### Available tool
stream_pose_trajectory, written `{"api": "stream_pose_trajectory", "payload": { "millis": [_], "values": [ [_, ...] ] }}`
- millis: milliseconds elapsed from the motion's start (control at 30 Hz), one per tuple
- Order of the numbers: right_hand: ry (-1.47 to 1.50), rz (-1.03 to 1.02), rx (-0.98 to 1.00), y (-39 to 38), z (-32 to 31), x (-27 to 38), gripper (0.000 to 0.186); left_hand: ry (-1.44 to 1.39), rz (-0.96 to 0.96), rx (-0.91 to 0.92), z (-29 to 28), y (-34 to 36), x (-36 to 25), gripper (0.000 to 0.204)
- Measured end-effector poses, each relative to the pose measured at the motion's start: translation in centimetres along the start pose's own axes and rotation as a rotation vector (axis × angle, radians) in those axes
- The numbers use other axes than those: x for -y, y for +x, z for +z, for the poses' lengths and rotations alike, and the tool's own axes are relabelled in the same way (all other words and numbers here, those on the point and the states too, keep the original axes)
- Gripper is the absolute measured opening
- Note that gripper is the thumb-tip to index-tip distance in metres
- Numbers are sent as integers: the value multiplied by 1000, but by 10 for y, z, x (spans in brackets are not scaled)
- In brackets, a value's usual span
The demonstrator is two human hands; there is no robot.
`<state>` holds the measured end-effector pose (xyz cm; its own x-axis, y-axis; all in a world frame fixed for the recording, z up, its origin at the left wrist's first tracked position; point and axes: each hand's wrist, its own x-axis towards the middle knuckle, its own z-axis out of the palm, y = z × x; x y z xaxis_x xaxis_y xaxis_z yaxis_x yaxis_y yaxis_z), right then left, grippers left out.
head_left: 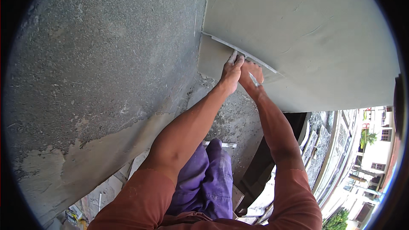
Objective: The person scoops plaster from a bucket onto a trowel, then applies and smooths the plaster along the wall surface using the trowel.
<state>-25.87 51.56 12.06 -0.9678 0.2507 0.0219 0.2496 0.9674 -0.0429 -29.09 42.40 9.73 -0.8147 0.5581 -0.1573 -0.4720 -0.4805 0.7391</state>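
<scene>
Head view shows a big, bumpy gray wall (pixel 106 59) filling the left side, with a smoother strip along its bottom. A smooth gray wall (pixel 332 38) meets it at a corner and fills the top right. The person wears a rusty red shirt (pixel 132 196) and purple pants (pixel 204 179) with pale dusty marks. A long, thin trowel (pixel 253 58) lies against the smooth wall, near the corner, and slants down to the right. The right hand (pixel 253 74) is at the middle of the trowel, its fingers curled in and holding it; a whitish smear or bit shows by the wrist. The left hand (pixel 231 72) is just beside it, with dusty fingers close together and touching the trowel, but I cannot tell if they wrap around it. Lower down, a white stick (pixel 226 145) lies by the knees.
</scene>
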Motion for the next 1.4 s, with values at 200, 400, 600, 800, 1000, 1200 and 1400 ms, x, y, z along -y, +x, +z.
{"api": "stream_pose_trajectory", "payload": {
  "millis": [200, 400, 600, 800, 1000, 1200, 1400],
  "values": [
    [11, 6, 7, 4, -81, 4, 23, -47, -19, -9, 51, -9, -58, 72],
    [36, 8, 5, 7, -168, 2, 24, -39, -10, 40, 115, -24, -127, 70],
    [72, -4, -23, 8, -253, 4, 24, -23, -32, 15, 170, -35, -189, 72],
    [64, -35, -64, 14, -315, 3, 21, -29, -27, 45, 210, -40, -236, 74],
    [71, -24, -84, 16, -382, 11, 21, -43, -41, 70, 246, -44, -281, 71],
    [84, 5, -83, 18, -445, 15, 22, -47, -35, 119, 285, -48, -327, 70],
    [118, -5, -156, 18, -505, 17, 22, -38, -26, 178, 327, -55, -376, 69]
  ]
}}
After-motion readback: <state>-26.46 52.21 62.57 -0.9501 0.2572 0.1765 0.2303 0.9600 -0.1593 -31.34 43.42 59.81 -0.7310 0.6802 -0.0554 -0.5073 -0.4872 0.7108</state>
